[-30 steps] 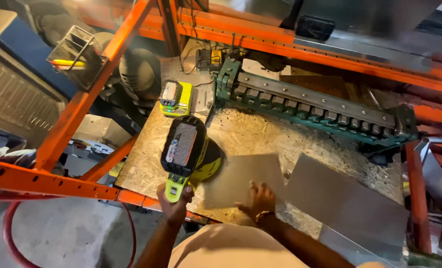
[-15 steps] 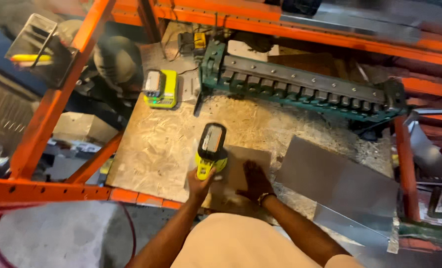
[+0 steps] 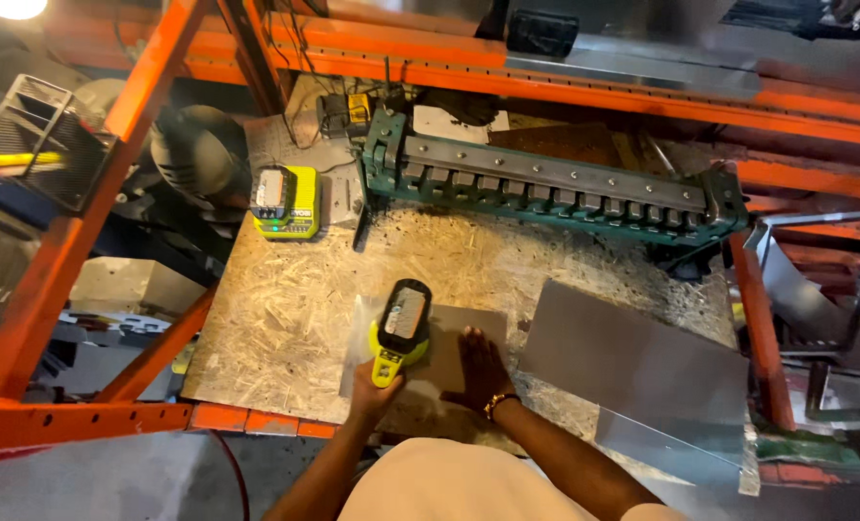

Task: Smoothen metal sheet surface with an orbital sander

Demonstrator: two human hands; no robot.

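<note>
Two hands work low in the middle of the frame, over a chipboard bench (image 3: 285, 318) set in an orange steel rack (image 3: 92, 193). The left hand (image 3: 370, 394) has its fingers wrapped tight around the grip of a yellow-green cordless power tool (image 3: 401, 328), whose dark head rests on a small grey metal sheet (image 3: 449, 333). The right hand (image 3: 478, 371) lies flat on that sheet, fingers spread and gripping nothing. Just right of it, a larger grey metal sheet (image 3: 632, 367) lies on the bench and hangs over its lower right edge. Along the upper middle stands a long green bending machine (image 3: 546, 188). A yellow-green battery charger (image 3: 285, 201) sits at the upper left of the bench, well apart from the hands.
</note>
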